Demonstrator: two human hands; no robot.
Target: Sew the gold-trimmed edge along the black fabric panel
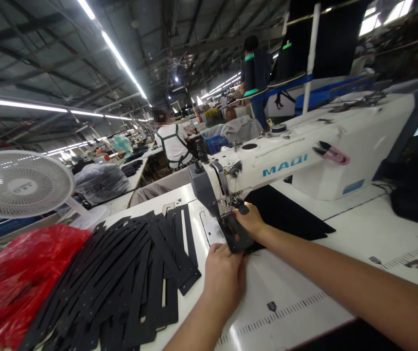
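I see the white counter (pixel 296 297) filling the lower half of the view, with printed ruler marks along its near edge. On it stands a white sewing machine (pixel 304 156) with blue lettering on its arm, its head reaching toward the left. A pair of pink-handled snips (pixel 331 153) lies on top of the machine arm. To the left, a wide heap of black cut strips (pixel 128 278) is fanned out over the counter, and beyond that a red plastic bag (pixel 15 273) bulges at the counter's left end. A white fan (pixel 19 183) stands behind the bag. Farther back, one person in a white top with green straps (pixel 172 141) sits facing away, and another in dark clothes (pixel 256 73) stands near a white post.

A broad piece of black fabric (pixel 289 214) lies on the counter behind my right arm. The small black piece (pixel 238 236) I am working on lies flat under the needle area, just in front of the machine head. My right hand (pixel 252 220) rests on its far side, fingers pressed down on it beside the presser foot (pixel 231 202). My left hand (pixel 225 278) is at its near edge, fingers curled over and pinching that edge against the counter. The two hands lie close together, with the piece between them.
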